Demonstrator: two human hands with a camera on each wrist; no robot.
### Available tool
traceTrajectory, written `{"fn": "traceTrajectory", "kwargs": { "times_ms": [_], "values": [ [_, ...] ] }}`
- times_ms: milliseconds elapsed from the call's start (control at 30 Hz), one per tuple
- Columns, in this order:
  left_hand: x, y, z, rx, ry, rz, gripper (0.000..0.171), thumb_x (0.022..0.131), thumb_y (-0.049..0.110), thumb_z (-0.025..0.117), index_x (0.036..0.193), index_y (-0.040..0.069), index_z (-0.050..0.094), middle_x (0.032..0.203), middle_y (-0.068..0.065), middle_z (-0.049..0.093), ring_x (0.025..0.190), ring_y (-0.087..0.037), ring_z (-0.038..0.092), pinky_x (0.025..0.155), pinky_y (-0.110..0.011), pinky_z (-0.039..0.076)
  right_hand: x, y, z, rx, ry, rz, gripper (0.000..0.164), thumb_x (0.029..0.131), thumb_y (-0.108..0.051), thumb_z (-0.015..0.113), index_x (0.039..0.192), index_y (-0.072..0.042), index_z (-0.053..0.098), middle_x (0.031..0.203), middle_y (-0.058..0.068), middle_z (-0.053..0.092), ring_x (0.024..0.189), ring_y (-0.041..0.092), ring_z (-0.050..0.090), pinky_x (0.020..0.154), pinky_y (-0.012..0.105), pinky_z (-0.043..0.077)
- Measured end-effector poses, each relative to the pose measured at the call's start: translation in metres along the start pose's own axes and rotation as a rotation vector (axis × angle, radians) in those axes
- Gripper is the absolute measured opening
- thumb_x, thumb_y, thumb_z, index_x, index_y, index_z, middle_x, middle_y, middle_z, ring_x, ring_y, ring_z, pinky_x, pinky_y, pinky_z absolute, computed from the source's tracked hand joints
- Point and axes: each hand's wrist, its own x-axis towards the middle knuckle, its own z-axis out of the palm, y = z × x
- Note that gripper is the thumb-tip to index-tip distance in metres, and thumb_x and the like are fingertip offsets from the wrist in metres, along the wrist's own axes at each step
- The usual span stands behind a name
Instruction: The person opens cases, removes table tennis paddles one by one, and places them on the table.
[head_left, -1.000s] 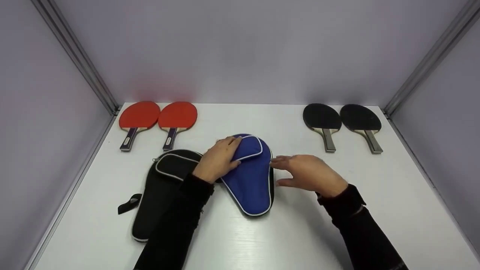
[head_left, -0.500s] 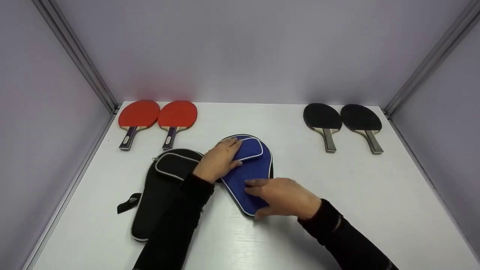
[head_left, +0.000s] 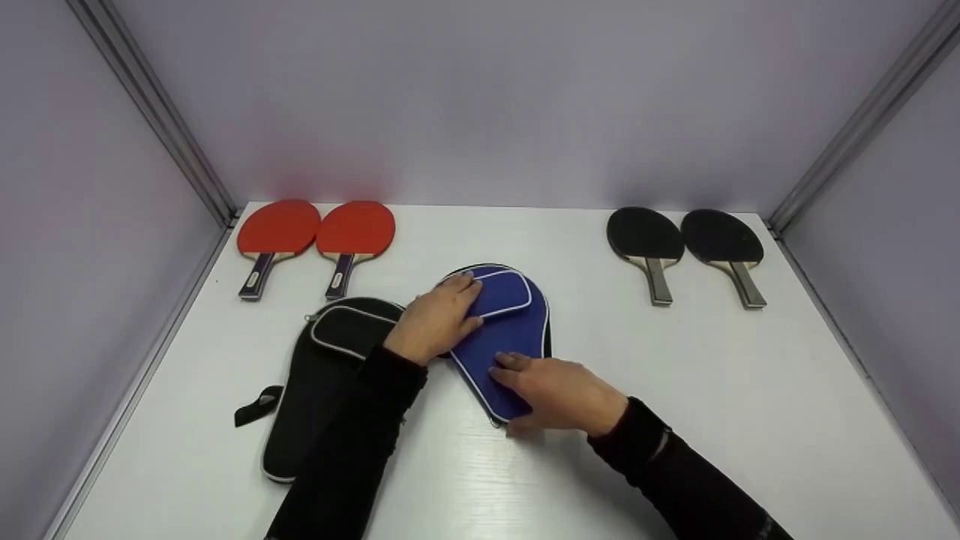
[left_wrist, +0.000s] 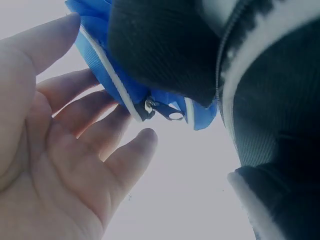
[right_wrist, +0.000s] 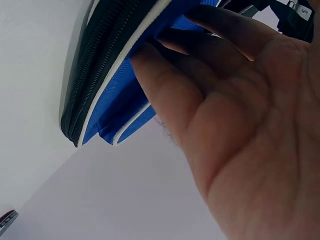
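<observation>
A blue table tennis bat case [head_left: 514, 330] with white piping lies on the white table, its round end toward the back wall. My left hand [head_left: 435, 319] rests on the upper left of it, fingers extended over the pocket. At the narrow near end my right hand [head_left: 562, 394] pinches the case, fingers on its face and thumb at the tip. A metal zip pull [left_wrist: 162, 110] on the blue case shows in the left wrist view. Left of it lies a black bat case [head_left: 307, 397], partly hidden by my left sleeve.
Two red bats [head_left: 356, 229] lie side by side at the back left. Another pair, black bats [head_left: 645, 234], lies at the back right. A black strap [head_left: 259, 406] sticks out from the black case. Pale walls [head_left: 480, 105] stand behind and at both sides.
My right hand has come from the blue case's right side down to its narrow end. The case has shifted slightly up and right. My left hand has stayed nearly in place.
</observation>
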Motion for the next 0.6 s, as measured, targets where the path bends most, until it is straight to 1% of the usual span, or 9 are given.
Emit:
{"fn": "traceTrajectory", "kwargs": {
  "times_ms": [167,333,467,600],
  "values": [
    [-0.001,0.000,-0.001,0.017,-0.008,-0.017,0.067,0.117,0.032,0.074,0.173,-0.001,0.055,0.184,-0.022,0.051,0.175,-0.040,0.047,0.133,-0.071,0.052,0.002,0.010,0.001,-0.024,0.027,0.006,0.087,0.096,-0.050,0.098,0.164,-0.004,0.068,0.172,0.021,0.065,0.156,0.038,0.070,0.118,0.054,0.067],
    [0.001,0.000,0.000,0.022,-0.029,-0.035,0.069,0.117,0.033,0.074,0.175,0.001,0.053,0.186,-0.021,0.047,0.173,-0.041,0.049,0.132,-0.071,0.052,0.005,0.020,0.002,-0.054,0.058,0.020,0.084,0.096,-0.046,0.098,0.161,-0.001,0.069,0.168,0.023,0.068,0.152,0.039,0.072,0.117,0.054,0.068],
    [0.002,-0.001,0.000,0.033,-0.032,-0.035,0.069,0.117,0.034,0.073,0.174,0.001,0.054,0.186,-0.021,0.048,0.172,-0.043,0.051,0.131,-0.072,0.052,0.008,0.030,0.001,-0.064,0.083,0.041,0.080,0.098,-0.043,0.097,0.159,0.002,0.070,0.165,0.024,0.070,0.151,0.040,0.073,0.117,0.054,0.067],
    [-0.001,-0.001,-0.001,0.029,-0.021,-0.028,0.067,0.117,0.033,0.074,0.173,0.001,0.055,0.184,-0.020,0.051,0.170,-0.043,0.053,0.131,-0.071,0.053,0.011,0.039,0.002,-0.089,0.137,0.062,0.075,0.100,-0.041,0.096,0.155,0.003,0.073,0.159,0.025,0.075,0.144,0.041,0.078,0.111,0.055,0.070]
  ]
}}
